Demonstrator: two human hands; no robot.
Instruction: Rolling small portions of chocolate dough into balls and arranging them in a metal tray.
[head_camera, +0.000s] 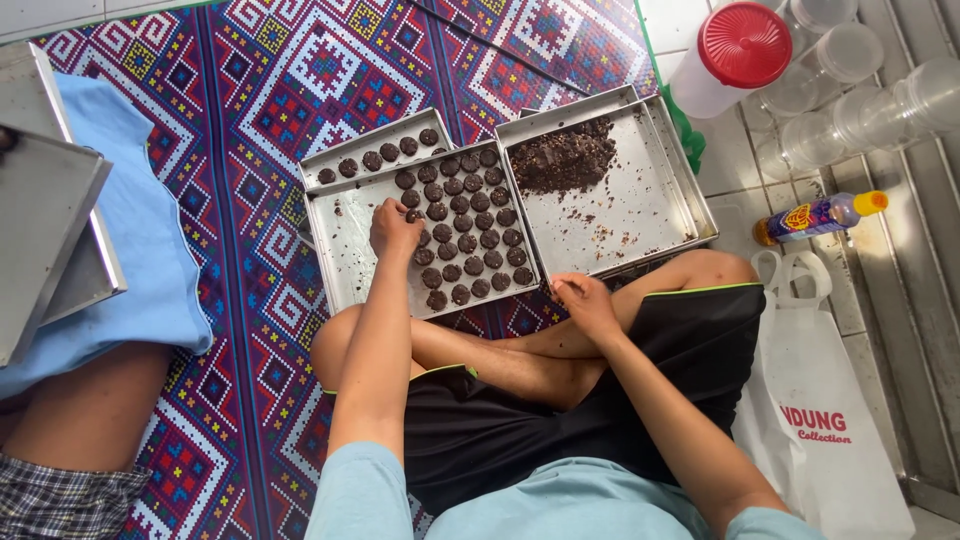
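Floor is covered by a woven mat with red, purple and white geometric pattern (270, 90); white tiles are seen at its right edge. Left hand (393, 228), fingers curled together, is pressed on dark round cookies (470, 240) in a shallow metal tray (345, 250). Right hand (583, 300) is pinched at the tray's near right corner; what it holds cannot be told.

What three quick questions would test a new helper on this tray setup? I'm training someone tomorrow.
1. True or false: the left hand rests on the tray of dark round cookies.
2. Which tray holds the loose dark crumbs: A, the right tray; B, the cookie tray?
3. What colour is the jar lid?

Key: 1 true. 2 A. 3 red.
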